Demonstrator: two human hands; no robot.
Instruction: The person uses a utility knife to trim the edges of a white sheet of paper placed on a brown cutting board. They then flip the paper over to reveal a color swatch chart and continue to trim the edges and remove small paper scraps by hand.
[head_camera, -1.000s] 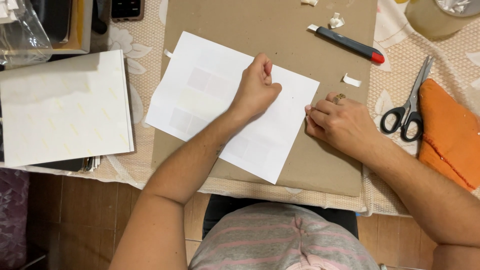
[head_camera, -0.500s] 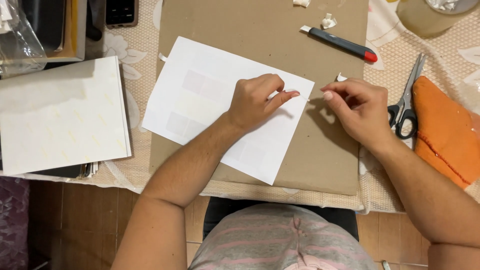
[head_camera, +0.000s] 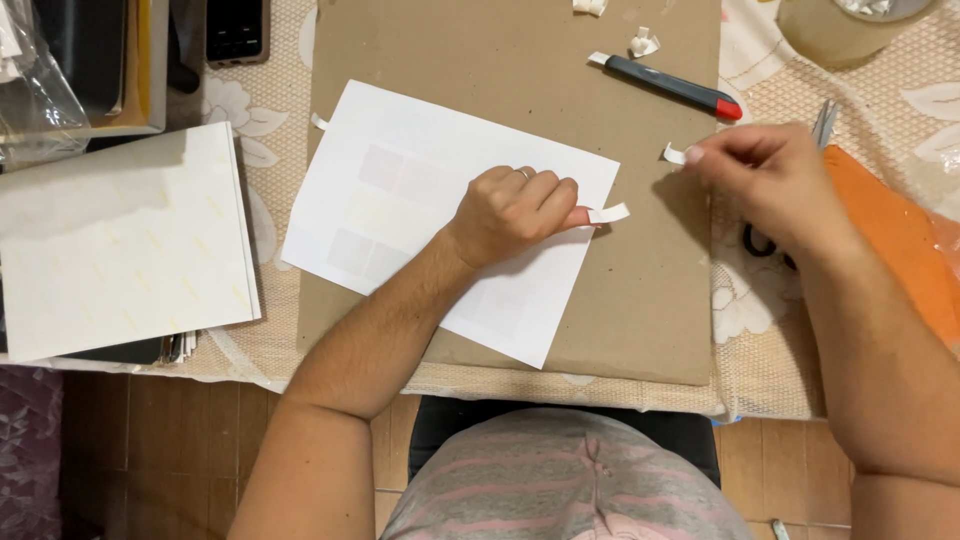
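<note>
A white sheet of paper lies tilted on a brown cardboard board. My left hand rests on the sheet near its right edge and pinches a small white strip that sticks out past that edge. My right hand hovers over the board's right side, its fingertips closed on another small white strip. Under my right hand, mostly hidden, lie scissors.
A utility knife with a red end lies at the board's top right beside crumpled paper bits. A stack of white sheets sits left. An orange cloth is at right, a tape roll top right, a phone top left.
My right hand rose from the sheet's right edge up and to the right, over the scissors, carrying a small strip. My left hand shifted right and now pinches a strip at the sheet's edge.
</note>
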